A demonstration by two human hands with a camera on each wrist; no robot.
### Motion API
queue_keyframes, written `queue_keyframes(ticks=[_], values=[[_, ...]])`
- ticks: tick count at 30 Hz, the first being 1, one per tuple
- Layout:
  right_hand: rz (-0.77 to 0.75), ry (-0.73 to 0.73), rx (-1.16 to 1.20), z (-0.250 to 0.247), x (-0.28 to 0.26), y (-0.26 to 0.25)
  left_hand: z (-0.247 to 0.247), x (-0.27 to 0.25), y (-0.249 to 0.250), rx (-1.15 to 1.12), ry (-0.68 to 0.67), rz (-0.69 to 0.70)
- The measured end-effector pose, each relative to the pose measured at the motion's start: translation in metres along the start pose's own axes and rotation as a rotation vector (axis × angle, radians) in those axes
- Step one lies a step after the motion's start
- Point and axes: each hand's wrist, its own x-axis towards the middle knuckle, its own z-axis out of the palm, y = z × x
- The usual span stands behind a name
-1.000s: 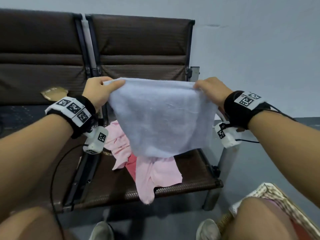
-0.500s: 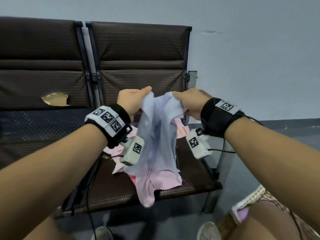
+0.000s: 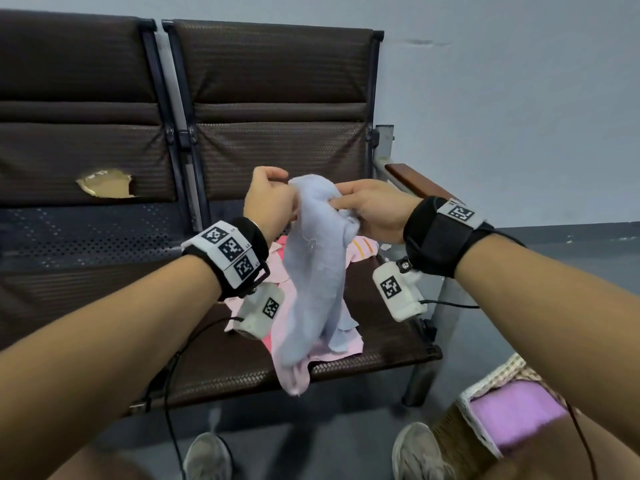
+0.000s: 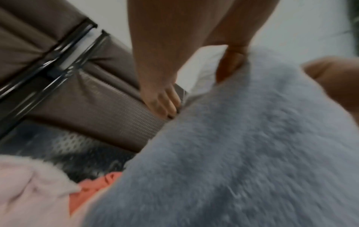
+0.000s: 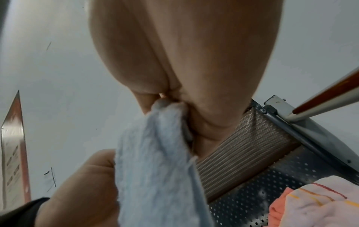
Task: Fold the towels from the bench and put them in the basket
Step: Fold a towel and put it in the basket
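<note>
Brown mesh seating of the bench [image 3: 363, 362] carries a heap of pink towels [image 3: 294, 372] that wait unfolded, while the left hand [image 3: 268, 202] is raised above it, fingers curled and pinching the top edge of the pale blue towel [image 3: 311, 271] so the cloth hangs free and doubles on itself. Just beside it, the right hand [image 3: 372, 209] pinches the other top corner, the two brought together, probably to make the fold. Lower right, the basket [image 3: 479, 427] stands close for dropping folded pieces in.
</note>
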Motion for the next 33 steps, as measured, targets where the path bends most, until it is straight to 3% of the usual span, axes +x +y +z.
queue_keyframes(ticks=[4,6,8,11,13,16,20,23,28,31,33], values=[[-0.04,-0.048,-0.065,-0.004,0.002,-0.003,-0.009,0.004,-0.007,-0.016,-0.437,-0.146],[-0.039,-0.008,-0.079,-0.011,0.006,-0.002,-0.012,0.005,-0.003,-0.079,-0.528,-0.21],[-0.065,0.065,-0.195,-0.024,0.011,0.001,-0.015,0.015,-0.002,-0.06,-0.483,-0.187],[-0.074,0.158,-0.705,-0.052,0.019,0.003,-0.013,0.032,-0.001,0.022,-0.367,-0.045],[-0.032,0.236,-0.866,-0.069,0.027,0.004,-0.008,0.042,0.002,0.12,-0.286,0.063],[-0.155,0.436,-0.818,-0.084,0.041,0.001,0.003,0.06,0.011,0.16,-0.179,0.186],[-0.411,0.531,-0.45,-0.08,0.051,-0.008,0.006,0.077,0.03,0.063,-0.127,0.284],[-0.458,0.448,-0.408,-0.075,0.048,-0.006,0.001,0.074,0.024,0.052,-0.149,0.279],[-0.301,0.11,-0.672,-0.058,0.038,0.047,-0.015,0.035,-0.037,0.26,-0.262,0.113],[-0.055,0.016,-0.705,-0.054,0.026,0.099,-0.029,0.003,-0.078,0.526,-0.5,0.028],[0.186,-0.113,-0.649,-0.051,0.016,0.132,-0.038,-0.014,-0.102,0.617,-0.686,-0.117]])
